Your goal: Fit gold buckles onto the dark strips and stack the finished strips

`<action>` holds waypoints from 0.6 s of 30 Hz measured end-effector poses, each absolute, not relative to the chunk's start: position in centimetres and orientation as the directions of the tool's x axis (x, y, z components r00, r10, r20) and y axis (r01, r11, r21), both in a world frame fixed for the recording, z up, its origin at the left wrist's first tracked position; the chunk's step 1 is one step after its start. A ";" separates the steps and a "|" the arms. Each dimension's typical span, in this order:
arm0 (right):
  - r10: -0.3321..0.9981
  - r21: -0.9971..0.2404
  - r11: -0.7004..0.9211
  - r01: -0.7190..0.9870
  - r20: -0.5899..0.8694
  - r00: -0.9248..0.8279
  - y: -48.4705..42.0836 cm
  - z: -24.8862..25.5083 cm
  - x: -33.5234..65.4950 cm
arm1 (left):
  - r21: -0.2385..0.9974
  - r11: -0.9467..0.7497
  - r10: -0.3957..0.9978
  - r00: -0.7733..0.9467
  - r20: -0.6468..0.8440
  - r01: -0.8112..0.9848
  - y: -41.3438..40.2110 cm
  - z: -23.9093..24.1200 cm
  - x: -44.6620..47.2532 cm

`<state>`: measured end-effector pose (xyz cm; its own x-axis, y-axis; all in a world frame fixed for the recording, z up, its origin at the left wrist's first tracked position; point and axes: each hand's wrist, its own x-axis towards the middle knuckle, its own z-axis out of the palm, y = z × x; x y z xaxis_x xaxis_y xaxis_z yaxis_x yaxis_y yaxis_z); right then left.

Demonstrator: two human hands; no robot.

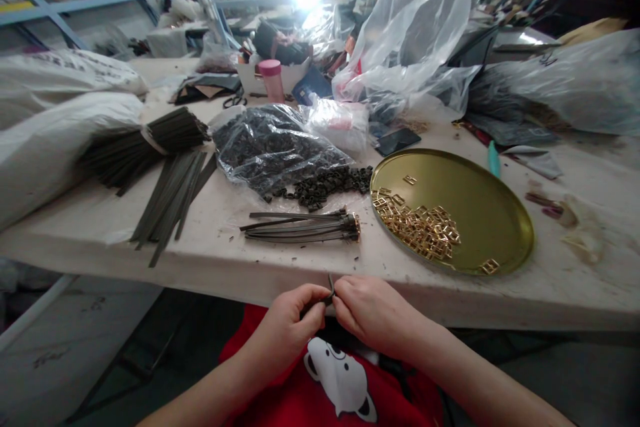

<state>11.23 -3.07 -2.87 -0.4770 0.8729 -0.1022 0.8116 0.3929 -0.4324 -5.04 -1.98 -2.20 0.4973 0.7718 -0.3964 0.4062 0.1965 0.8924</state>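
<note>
My left hand and my right hand meet just below the table's front edge, both pinched on a thin dark strap whose end sticks up between the fingertips. On the table right above them lies a small bunch of finished dark straps with gold buckles at their right ends. To the right sits a round gold tray holding several loose gold buckles. A heap of small dark loops spills from a clear plastic bag.
Bundles of long dark strips lie at the left beside white sacks. A pink-lidded bottle, boxes, a phone and big clear plastic bags crowd the back. Another person stands behind those bags. Blue shelving lines the far left.
</note>
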 end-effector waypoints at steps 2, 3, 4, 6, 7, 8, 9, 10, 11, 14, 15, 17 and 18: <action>0.861 -0.428 0.409 0.806 -0.111 -0.497 -3.3 -3.2 11.1 | 0.892 0.205 0.762 0.506 -0.404 0.403 -2.0 -2.2 -5.1; 0.863 -0.427 0.404 0.809 -0.115 -0.491 -3.3 -3.4 11.1 | 0.890 0.223 0.756 0.506 -0.415 0.398 -2.0 -2.3 -5.1; 0.871 -0.427 0.390 0.816 -0.118 -0.478 -3.4 -3.7 11.1 | 0.887 0.250 0.749 0.503 -0.432 0.389 -2.0 -2.4 -5.2; 0.886 -0.445 0.351 0.824 -0.128 -0.446 -3.5 -4.1 11.1 | 0.871 0.321 0.728 0.492 -0.478 0.371 -2.0 -2.6 -5.3; 0.891 -0.461 0.331 0.823 -0.135 -0.434 -3.5 -4.2 11.1 | 0.864 0.356 0.720 0.485 -0.497 0.356 -2.0 -2.7 -5.4; 0.891 -0.482 0.316 0.817 -0.144 -0.430 -3.5 -4.3 11.2 | 0.857 0.385 0.714 0.477 -0.512 0.342 -1.9 -2.7 -5.5; 0.889 -0.500 0.308 0.809 -0.151 -0.431 -3.5 -4.2 11.3 | 0.851 0.406 0.710 0.472 -0.523 0.332 -1.9 -2.7 -5.5; 0.885 -0.514 0.306 0.802 -0.158 -0.439 -3.5 -4.1 11.3 | 0.848 0.416 0.707 0.470 -0.529 0.328 -1.9 -2.7 -5.6; 0.881 -0.519 0.306 0.798 -0.164 -0.444 -3.5 -4.0 11.3 | 0.848 0.413 0.707 0.470 -0.529 0.332 -1.9 -2.6 -5.6; 0.873 -0.491 0.320 0.810 -0.179 -0.453 -3.6 -3.7 11.2 | 0.858 0.340 0.709 0.494 -0.502 0.384 -1.9 -2.3 -5.4; 0.871 -0.483 0.325 0.813 -0.181 -0.456 -3.6 -3.8 11.1 | 0.862 0.309 0.713 0.502 -0.490 0.402 -1.9 -2.2 -5.3; 0.868 -0.485 0.327 0.811 -0.185 -0.460 -3.6 -4.2 10.9 | 0.867 0.260 0.722 0.510 -0.467 0.426 -1.9 -2.2 -5.2; 0.869 -0.493 0.321 0.809 -0.186 -0.458 -3.6 -4.5 10.9 | 0.868 0.251 0.724 0.512 -0.463 0.429 -1.9 -2.3 -5.2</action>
